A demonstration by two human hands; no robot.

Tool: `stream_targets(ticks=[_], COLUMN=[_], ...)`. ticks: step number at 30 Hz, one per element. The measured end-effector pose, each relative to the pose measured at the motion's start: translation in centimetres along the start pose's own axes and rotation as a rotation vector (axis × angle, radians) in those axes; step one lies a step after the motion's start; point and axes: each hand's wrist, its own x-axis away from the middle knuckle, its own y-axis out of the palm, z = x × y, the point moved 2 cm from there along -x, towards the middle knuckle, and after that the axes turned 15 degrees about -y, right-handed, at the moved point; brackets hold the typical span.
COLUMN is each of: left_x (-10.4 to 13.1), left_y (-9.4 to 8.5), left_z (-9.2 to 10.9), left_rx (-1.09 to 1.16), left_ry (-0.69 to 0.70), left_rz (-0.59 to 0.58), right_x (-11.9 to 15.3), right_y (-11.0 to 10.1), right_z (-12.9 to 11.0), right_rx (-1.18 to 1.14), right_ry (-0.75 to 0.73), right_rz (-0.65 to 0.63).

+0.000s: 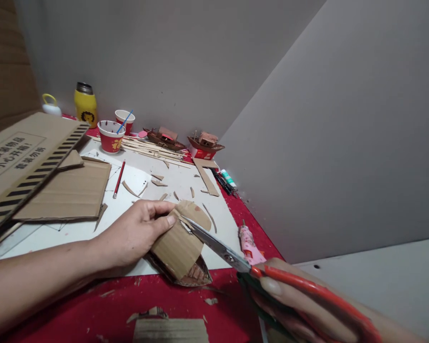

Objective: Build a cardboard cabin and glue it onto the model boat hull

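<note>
My left hand pinches a cut cardboard piece between thumb and fingers near its upper edge. The piece has a rectangular part and a rounded end. Orange-handled scissors are in my right hand, their blades reaching to the cardboard beside my left thumb. A small opening shows in the cardboard near the blade tips. Below the piece lies a brown model boat hull, partly covered by it. The fingers of my right hand are partly hidden behind the handles.
Large cardboard sheets lie at the left, near a red pencil. Behind are paper cups, a yellow bottle, thin wooden sticks and two model boats. A pink glue gun sits at the right; cardboard scraps are scattered about.
</note>
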Motion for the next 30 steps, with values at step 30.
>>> stream_targets(ticks=[30], left_x=[0.0], left_y=[-0.1], left_z=[-0.3], left_rx=[-0.038], left_ry=[-0.006], left_rz=[0.023], right_x=[1.2], right_y=[-0.9], right_z=[-3.8], right_rx=[0.524], right_ry=[0.036], right_rz=[-0.059])
